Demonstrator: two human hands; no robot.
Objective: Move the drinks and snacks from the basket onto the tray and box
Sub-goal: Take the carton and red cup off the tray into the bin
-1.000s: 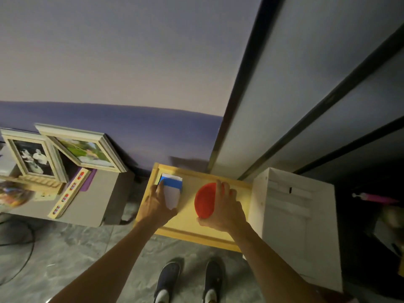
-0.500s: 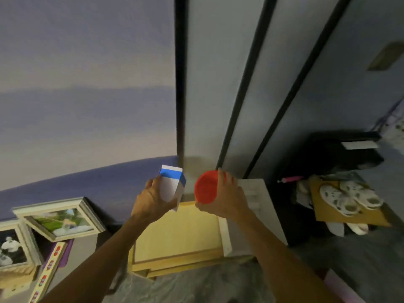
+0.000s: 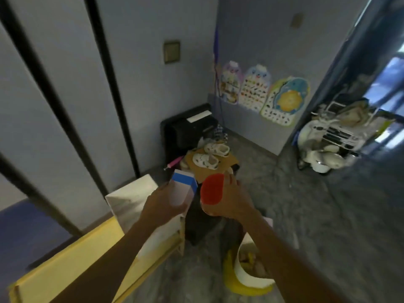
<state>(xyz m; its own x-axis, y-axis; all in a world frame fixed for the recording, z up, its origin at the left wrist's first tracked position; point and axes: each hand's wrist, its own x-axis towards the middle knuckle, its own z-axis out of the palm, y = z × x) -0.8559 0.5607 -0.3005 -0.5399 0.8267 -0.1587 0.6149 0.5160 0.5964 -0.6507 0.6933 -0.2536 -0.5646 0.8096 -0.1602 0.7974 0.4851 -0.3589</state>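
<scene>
My left hand grips a white carton with a blue top, held upright in the air. My right hand holds a container with a round red lid beside the carton. Both are raised above the floor, to the right of the white box. The yellow wooden tray lies at the lower left, bare where it shows. Below my right forearm stands a white and yellow basket with pale items inside, partly hidden by the arm.
A dark low object stands on the floor under my hands. Behind it lie small white shoes on cardboard and a black case. A white ride-on toy car is at the right. Grey sliding doors fill the left.
My view has swung right, from the tray towards the room. Both hands lifted the carton and the red-lidded container off the tray and carried them rightwards, past the white box.
</scene>
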